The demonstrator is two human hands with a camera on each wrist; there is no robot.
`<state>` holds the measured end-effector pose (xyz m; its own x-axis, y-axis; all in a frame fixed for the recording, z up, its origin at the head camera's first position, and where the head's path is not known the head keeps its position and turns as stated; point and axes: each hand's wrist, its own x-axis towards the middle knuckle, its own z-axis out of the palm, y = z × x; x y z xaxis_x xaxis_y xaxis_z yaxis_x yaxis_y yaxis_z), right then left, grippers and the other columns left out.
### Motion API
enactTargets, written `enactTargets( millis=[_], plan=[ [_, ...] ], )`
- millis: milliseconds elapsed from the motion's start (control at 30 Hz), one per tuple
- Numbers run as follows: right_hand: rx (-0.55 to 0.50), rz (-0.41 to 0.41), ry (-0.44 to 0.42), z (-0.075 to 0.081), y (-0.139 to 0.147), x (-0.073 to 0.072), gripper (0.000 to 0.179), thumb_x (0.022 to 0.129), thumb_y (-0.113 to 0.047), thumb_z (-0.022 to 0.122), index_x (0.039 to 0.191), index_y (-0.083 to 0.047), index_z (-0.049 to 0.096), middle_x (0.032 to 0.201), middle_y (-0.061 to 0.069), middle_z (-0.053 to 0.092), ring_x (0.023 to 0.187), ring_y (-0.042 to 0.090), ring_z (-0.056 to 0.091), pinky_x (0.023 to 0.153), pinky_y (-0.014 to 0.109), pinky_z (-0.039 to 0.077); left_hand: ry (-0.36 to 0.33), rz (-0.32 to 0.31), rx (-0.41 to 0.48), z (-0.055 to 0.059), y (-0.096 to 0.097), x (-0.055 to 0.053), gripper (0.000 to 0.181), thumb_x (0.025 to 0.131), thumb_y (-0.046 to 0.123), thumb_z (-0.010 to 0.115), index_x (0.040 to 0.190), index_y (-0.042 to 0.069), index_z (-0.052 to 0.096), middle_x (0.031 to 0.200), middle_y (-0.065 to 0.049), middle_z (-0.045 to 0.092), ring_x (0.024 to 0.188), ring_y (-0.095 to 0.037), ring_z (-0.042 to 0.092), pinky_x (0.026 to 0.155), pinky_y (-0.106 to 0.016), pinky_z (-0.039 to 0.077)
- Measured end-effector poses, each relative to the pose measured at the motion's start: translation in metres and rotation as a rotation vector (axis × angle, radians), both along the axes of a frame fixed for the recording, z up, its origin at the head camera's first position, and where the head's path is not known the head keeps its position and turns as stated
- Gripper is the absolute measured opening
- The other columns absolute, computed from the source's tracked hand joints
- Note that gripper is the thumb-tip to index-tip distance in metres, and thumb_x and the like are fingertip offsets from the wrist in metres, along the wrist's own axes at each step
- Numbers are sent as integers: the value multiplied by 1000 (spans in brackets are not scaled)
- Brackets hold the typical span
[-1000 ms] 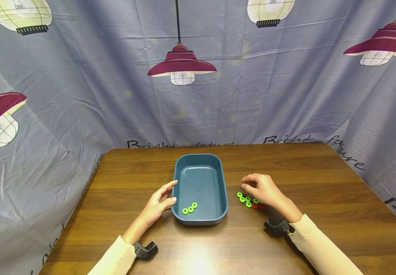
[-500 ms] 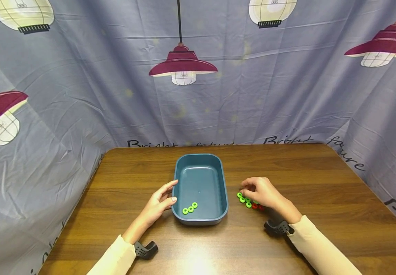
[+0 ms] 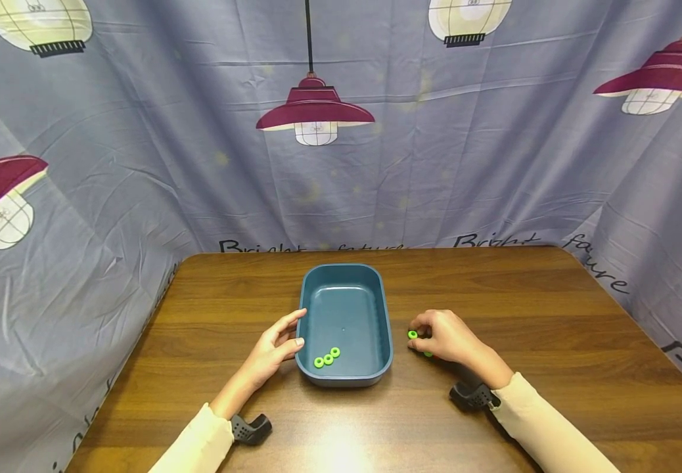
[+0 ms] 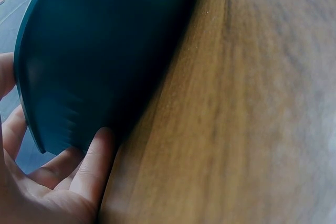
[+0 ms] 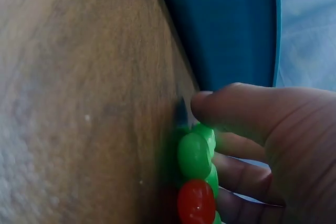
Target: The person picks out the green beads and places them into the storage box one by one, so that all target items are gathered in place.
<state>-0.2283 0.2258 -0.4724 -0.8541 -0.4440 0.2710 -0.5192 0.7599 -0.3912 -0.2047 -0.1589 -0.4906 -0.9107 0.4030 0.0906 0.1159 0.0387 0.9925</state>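
A dark blue rectangular bin [image 3: 343, 380] stands on the table, with several small green ring-shaped beads [image 3: 328, 359] inside near its front left corner. My left hand [image 3: 270, 355] rests its fingertips against the bin's left side, fingers extended; the left wrist view shows fingers at the outer wall [image 4: 100, 66]. To the right of the bin, my right hand [image 3: 447, 338] reaches low over a bead cluster, thumb and index finger on either side of a green bead [image 3: 412, 334] without a clear pinch. Other green beads [image 5: 194, 156] and a red bead [image 5: 196, 202] lie beneath the palm, mostly hidden in the head view.
The wooden table [image 3: 518, 295] extends behind and to both sides of the bin. A grey-blue curtain [image 3: 217, 164] printed with lamps hangs around its back and sides. Black wrist mounts [image 3: 251, 430] sit under both forearms.
My right hand has moved slightly left and toward the front, its thumb and index finger now around the leftmost green bead and its palm covering the red ones. The left hand and bin stay put.
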Motion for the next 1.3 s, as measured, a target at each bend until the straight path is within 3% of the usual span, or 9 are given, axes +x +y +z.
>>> enactTargets(
  millis=[867,1300],
  plan=[
    [16,1,51,-5,0,1,11,77,-15,84,86,-14,77,72,-9,64,65,1,56,60,22,46,-11,1,-5,-1,1,1,63,99,7,57,156,-1,32,151,-37,39,116,-9,60,86,-23,57],
    [-24,-37,4,4,-3,1,10,80,-15,82,89,-13,77,71,-10,71,64,-3,59,62,23,50,-10,16,-22,2,1,1,63,99,7,57,156,1,33,151,-36,40,117,-11,60,85,-23,57]
  ],
)
